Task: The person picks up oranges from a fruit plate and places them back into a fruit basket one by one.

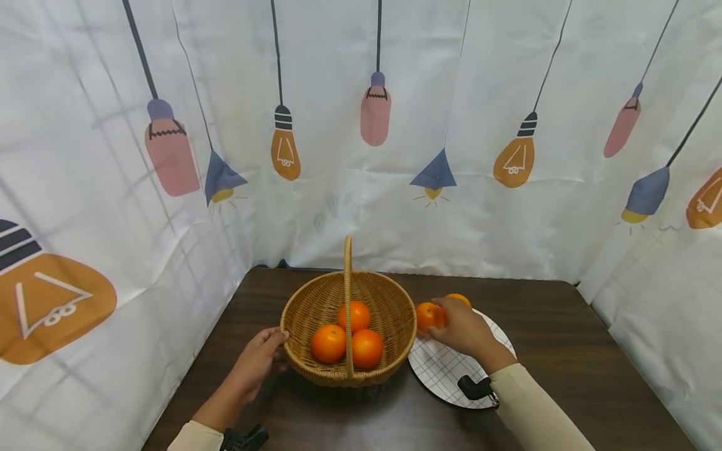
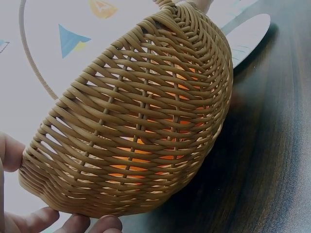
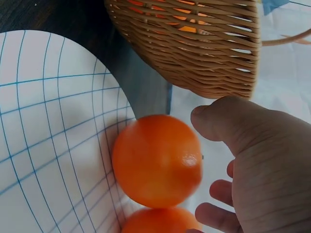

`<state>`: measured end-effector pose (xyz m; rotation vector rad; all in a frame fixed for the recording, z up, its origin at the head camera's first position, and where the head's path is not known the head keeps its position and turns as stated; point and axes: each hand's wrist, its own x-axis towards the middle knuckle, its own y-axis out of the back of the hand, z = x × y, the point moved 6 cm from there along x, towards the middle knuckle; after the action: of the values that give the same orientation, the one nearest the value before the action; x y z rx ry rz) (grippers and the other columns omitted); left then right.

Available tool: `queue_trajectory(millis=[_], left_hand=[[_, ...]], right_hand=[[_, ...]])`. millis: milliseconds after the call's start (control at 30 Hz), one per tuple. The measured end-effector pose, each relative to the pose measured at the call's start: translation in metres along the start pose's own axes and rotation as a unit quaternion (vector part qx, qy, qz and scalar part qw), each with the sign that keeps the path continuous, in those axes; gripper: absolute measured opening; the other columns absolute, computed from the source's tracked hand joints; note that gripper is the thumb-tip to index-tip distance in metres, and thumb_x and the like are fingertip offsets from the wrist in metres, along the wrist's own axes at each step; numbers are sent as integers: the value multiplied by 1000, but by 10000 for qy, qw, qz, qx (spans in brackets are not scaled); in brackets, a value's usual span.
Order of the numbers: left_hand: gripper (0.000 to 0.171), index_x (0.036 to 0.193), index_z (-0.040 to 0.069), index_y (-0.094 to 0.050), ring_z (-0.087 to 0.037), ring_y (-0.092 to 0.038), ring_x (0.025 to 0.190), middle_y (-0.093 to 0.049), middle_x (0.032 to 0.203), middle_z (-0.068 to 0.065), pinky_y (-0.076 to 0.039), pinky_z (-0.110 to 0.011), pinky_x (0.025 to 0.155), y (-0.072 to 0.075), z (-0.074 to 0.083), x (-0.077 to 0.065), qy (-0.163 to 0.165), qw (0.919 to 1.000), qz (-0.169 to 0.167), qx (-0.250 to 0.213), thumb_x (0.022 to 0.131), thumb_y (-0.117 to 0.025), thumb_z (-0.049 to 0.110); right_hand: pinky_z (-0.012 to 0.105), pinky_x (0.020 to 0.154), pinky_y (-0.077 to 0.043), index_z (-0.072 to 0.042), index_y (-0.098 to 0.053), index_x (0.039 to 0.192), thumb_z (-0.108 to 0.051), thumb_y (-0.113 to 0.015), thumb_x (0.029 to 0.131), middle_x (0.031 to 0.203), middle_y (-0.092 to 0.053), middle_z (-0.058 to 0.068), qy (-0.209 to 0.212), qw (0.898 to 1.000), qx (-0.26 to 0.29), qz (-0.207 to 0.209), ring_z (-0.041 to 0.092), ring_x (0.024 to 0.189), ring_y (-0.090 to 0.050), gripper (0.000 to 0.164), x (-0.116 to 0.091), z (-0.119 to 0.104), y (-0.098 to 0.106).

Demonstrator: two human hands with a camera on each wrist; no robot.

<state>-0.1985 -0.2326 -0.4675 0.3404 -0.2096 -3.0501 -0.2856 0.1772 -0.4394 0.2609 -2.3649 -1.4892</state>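
Observation:
My left hand (image 1: 255, 362) grips the left rim of a wicker basket (image 1: 389, 307), its thumb at the rim and its fingers against the outer wall in the left wrist view. Three oranges (image 1: 329, 343) lie inside, below the tall arched handle (image 1: 348, 282). To the right, my right hand (image 1: 465, 327) is over a round plate (image 1: 445, 379) with blue grid lines. Its thumb and fingers are spread beside an orange (image 3: 158, 160) on the plate, with a gap to the thumb in the right wrist view. A second orange (image 3: 158, 222) sits against the first.
The basket and plate stand side by side on a dark brown wooden table (image 1: 564, 351). A white curtain (image 1: 350, 213) printed with hanging lamps surrounds its back and sides. The basket's right rim overlaps the plate's left edge in the head view.

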Motion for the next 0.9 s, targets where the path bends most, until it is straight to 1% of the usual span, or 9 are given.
queue_trajectory(millis=[133, 333, 500, 700, 900], left_hand=[[54, 144, -6, -43, -28, -54, 101, -53, 127, -22, -55, -46, 83, 0, 0, 0, 13, 10000, -39, 0, 106, -50, 33], [53, 144, -5, -43, -27, -55, 100, -55, 124, -21, -55, -47, 83, -1, 0, -1, 5, 10000, -39, -16, 107, -50, 32], [53, 144, -5, -43, -27, -57, 99, -56, 123, -21, -55, -46, 83, -1, 1, -3, 14, 10000, -8, -9, 106, -50, 32], [51, 143, -4, -44, -26, -60, 98, -56, 124, -21, -55, -44, 82, 0, 0, -3, 61, 10000, 33, -45, 107, -50, 31], [52, 144, -4, -44, -26, -61, 99, -57, 125, -21, -55, -44, 82, 0, 0, -3, 25, 10000, -14, -46, 107, -50, 32]], right_hand=[[43, 69, -55, -8, -61, 137, -34, -83, 83, 125, -64, 11, -112, 9998, -115, -94, 23, 96, -63, 65, 3, 0, -8], [47, 77, -56, -8, -59, 138, -37, -83, 84, 132, -62, 14, -44, 9992, -377, -92, 29, 108, -62, 66, 8, 1, -14], [51, 81, -55, -7, -58, 139, -38, -83, 84, 135, -60, 15, -31, 9990, -425, -108, 32, 115, -59, 68, 11, 1, -18], [51, 80, -55, -6, -57, 140, -39, -84, 83, 135, -59, 15, -24, 9986, -521, -101, 32, 114, -59, 71, 14, 3, -21], [51, 81, -55, -6, -56, 141, -39, -86, 81, 135, -58, 14, -34, 9988, -471, -120, 31, 110, -61, 75, 13, 4, -25]])
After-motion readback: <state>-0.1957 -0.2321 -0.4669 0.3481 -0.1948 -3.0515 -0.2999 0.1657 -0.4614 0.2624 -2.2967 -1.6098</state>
